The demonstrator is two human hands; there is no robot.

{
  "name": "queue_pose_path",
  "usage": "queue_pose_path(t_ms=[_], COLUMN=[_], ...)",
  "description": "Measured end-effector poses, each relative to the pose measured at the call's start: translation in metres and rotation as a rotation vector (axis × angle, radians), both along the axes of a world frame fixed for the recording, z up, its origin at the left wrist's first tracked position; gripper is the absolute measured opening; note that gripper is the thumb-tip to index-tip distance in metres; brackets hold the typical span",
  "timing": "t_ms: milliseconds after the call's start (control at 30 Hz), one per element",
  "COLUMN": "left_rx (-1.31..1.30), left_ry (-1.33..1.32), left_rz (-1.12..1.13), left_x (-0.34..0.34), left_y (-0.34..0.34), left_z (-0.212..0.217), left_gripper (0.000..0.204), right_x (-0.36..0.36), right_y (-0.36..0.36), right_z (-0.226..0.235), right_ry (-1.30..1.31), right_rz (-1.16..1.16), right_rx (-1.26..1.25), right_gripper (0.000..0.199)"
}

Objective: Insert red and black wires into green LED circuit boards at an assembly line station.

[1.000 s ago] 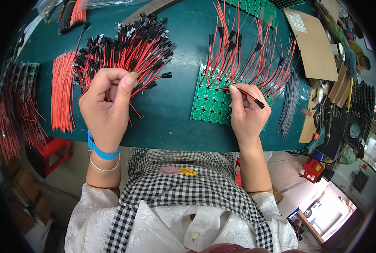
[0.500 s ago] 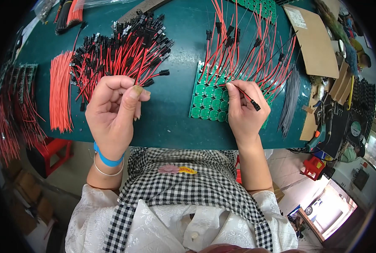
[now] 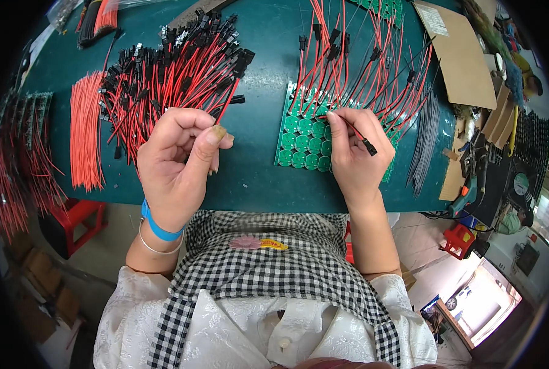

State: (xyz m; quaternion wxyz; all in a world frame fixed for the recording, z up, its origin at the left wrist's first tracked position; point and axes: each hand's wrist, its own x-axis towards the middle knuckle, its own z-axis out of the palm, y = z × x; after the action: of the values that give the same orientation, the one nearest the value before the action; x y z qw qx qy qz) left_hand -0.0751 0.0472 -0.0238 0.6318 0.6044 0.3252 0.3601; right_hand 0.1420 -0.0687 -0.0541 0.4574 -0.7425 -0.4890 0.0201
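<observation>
My left hand point(image 3: 182, 154) is closed in a pinch beside the big pile of red-and-black connector wires point(image 3: 157, 92). From its fingertips a connector wire point(image 3: 229, 97) slants up to a black plug. My right hand point(image 3: 360, 144) pinches another connector wire point(image 3: 354, 130), whose black plug hangs over the back of the fingers. Just below that wire lies a green circuit board panel point(image 3: 299, 142) of small round boards, partly hidden by the hand. Many red and black wires point(image 3: 379, 80) rise from the panel's far part.
A bundle of red wires point(image 3: 86, 135) lies left of the pile, and grey wires point(image 3: 423, 147) lie right of the panel. Brown cardboard point(image 3: 456, 58) is at the far right. Wired panels point(image 3: 25, 160) hang at the left edge. A red stool point(image 3: 74, 224) stands below.
My left hand has moved slightly right, and a connector wire now stands up from its fingertips, out of the pile. My right hand keeps its wire and has barely moved.
</observation>
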Motion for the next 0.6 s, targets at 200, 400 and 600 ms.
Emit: queue_pose_path(t_ms=[200, 400, 600], left_rx=[-0.011, -0.002, -0.012], left_ry=[0.018, 0.052, 0.032], left_rz=[-0.013, -0.032, -0.027], left_x=[0.0014, 0.0002, 0.0005], left_y=[-0.0012, -0.0022, -0.0041], left_z=[0.0002, 0.0006, -0.0011], left_gripper=[0.009, 0.009, 0.009], right_x=[-0.0017, -0.0028, -0.0060], right_y=[-0.0013, -0.0014, -0.0003], right_z=[0.0028, 0.0019, 0.0024], right_ry=[-0.062, -0.116, -0.121], right_rz=[-0.004, -0.006, -0.062], right_rx=[-0.037, -0.038, -0.067], right_gripper=[0.012, 0.008, 0.012])
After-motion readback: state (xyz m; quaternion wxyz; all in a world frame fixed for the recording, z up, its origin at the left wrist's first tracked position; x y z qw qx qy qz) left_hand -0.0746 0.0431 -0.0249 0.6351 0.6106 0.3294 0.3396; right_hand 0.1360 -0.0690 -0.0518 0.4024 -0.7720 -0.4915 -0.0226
